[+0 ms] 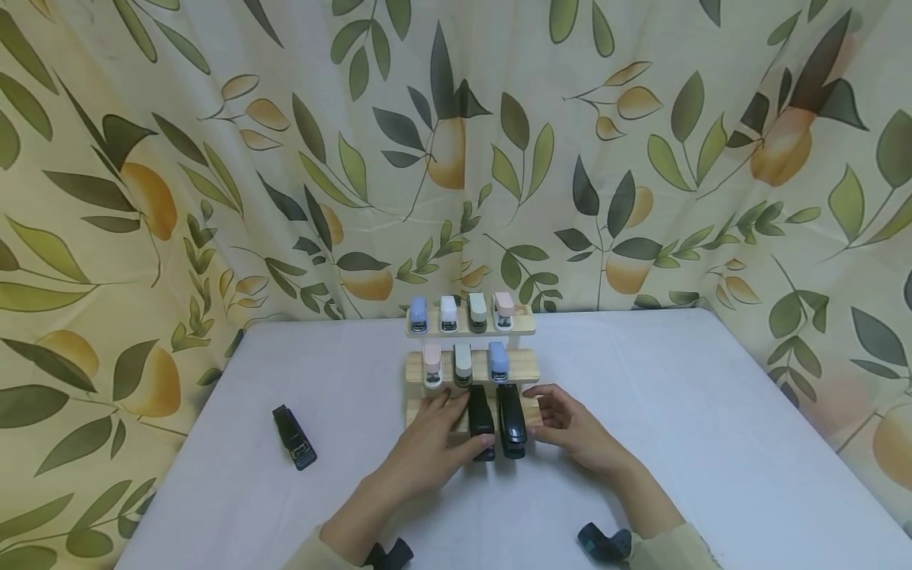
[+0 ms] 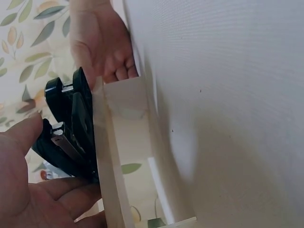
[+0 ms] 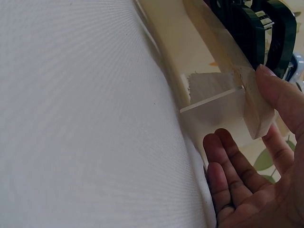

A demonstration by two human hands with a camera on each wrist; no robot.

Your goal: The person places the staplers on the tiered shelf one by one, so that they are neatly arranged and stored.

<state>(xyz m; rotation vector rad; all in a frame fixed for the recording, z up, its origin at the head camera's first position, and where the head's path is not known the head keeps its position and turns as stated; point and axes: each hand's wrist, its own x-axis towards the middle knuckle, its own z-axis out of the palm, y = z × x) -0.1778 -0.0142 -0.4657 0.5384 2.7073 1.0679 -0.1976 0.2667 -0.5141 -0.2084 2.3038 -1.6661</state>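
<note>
On the bottom step of a tiered wooden display rack (image 1: 528,366) stand two black staplers, the left stapler (image 1: 480,416) and the right stapler (image 1: 511,419), side by side. My left hand (image 1: 427,459) holds the left stapler, with the thumb on its near end and the fingers along its far side, as the left wrist view shows. At the rack's right end is my right hand (image 1: 580,435). In the right wrist view its thumb presses the wooden board (image 3: 262,118), with the index finger behind and the other fingers curled by the clear side panel (image 3: 216,116).
Small pastel staplers line the upper steps, among them a blue stapler (image 1: 498,362) and a pink stapler (image 1: 503,309). Another black stapler (image 1: 294,438) lies on the white table (image 1: 712,443) to the left. A leaf-patterned curtain (image 1: 456,222) hangs behind.
</note>
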